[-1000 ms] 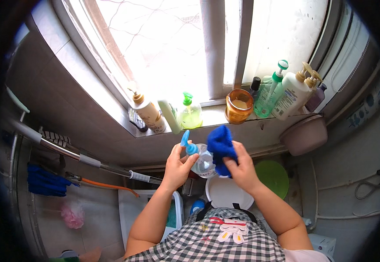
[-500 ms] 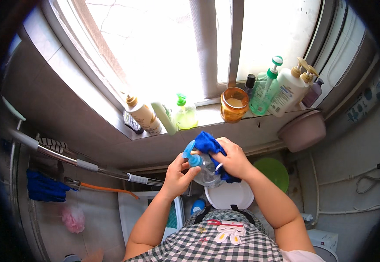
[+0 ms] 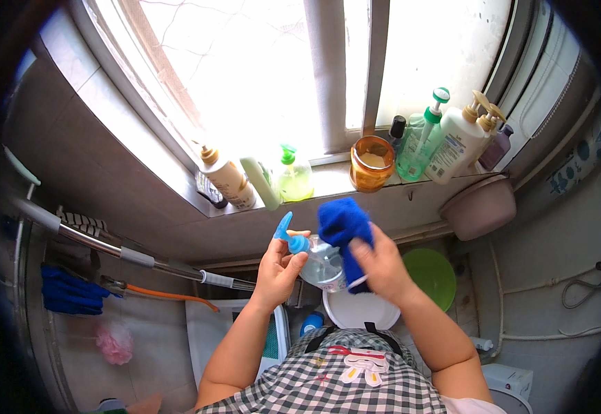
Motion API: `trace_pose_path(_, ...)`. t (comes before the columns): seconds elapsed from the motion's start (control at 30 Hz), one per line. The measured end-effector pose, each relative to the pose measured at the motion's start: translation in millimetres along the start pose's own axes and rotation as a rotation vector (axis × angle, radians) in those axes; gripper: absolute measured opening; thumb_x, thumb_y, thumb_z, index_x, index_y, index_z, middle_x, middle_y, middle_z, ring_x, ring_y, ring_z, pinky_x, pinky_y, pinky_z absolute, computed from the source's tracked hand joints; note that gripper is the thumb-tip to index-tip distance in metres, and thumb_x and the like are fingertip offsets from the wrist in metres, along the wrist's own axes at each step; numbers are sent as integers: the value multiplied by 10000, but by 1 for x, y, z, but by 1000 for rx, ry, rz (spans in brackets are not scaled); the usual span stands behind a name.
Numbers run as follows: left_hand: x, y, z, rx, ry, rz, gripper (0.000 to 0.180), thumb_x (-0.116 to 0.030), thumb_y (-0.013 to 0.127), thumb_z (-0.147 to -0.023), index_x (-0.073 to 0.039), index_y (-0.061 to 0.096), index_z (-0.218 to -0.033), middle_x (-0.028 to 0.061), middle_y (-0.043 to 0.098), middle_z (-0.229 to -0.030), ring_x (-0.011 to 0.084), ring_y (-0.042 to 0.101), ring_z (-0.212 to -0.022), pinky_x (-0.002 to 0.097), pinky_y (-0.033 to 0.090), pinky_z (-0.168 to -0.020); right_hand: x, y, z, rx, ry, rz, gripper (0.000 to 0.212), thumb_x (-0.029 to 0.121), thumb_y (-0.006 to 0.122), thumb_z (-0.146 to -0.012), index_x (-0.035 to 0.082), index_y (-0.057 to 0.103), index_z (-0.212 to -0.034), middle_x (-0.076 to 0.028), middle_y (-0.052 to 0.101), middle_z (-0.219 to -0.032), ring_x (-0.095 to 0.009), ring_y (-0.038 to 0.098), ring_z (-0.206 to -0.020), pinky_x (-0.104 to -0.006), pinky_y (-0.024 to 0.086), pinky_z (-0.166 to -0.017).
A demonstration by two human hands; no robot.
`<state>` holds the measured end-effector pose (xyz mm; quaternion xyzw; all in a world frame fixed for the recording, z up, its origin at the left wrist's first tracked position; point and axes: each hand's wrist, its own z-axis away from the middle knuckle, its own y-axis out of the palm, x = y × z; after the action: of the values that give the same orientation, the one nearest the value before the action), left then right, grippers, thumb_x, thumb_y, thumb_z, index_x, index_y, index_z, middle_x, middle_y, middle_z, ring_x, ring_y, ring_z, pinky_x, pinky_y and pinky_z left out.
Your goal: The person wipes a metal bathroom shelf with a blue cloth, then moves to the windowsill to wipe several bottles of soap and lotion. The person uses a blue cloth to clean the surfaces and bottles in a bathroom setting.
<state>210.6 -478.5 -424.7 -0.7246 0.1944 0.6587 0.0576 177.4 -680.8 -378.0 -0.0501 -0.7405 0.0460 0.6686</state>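
1. Nearest, on the near side of the bottle [image 3: 324, 270], a checked apron [image 3: 314, 362] is seen.
2. The bottle is held in midair by the left hand [image 3: 278, 272], which is closed around its neck, just under the blue pump [image 3: 287, 228].
3. Right of the bottle, a blue cloth [image 3: 345, 224] is gripped by the right hand [image 3: 383, 269], slightly blurred; whether the bottle is touched by the cloth cannot be told.
4. The bottle, apparently of clear plastic, is judged light, fairly stiff and slippery if wet; it is best held by neck or body, with the pump kept free of pressure. The cloth is judged soft and limp, best bunched in the palm.
5. Beyond the bottle, a yellow-green bottle [image 3: 295, 183] and an amber jar [image 3: 371, 165] are stood on the sill [image 3: 331, 182].
6. Well below the bottle, a white basin [image 3: 362, 314] is placed.
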Motion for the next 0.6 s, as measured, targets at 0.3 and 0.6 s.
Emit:
trace_pose_path(0.3,-7,5,-1,-15,12,-69,375,-162,596,-906,-26,438,-1218,82,527,-1176,102,535,-953,259,446,-837,-42,11,-3,-124,-96,263,355,260,586,-869,0,566,-1109,-196,569,-1091,-334,576,-967,-358,447,-872)
trace_pose_path(0.6,1,4,1,-145,17,24,356,-195,601,-908,-48,451,-1196,84,513,-1216,125,487,-1051,278,410,-898,-103,15,16,-27,553,-938,499,451,459,-946,66,496,-1261,-55,610,-1124,-201,591,-999,-337,480,-884)
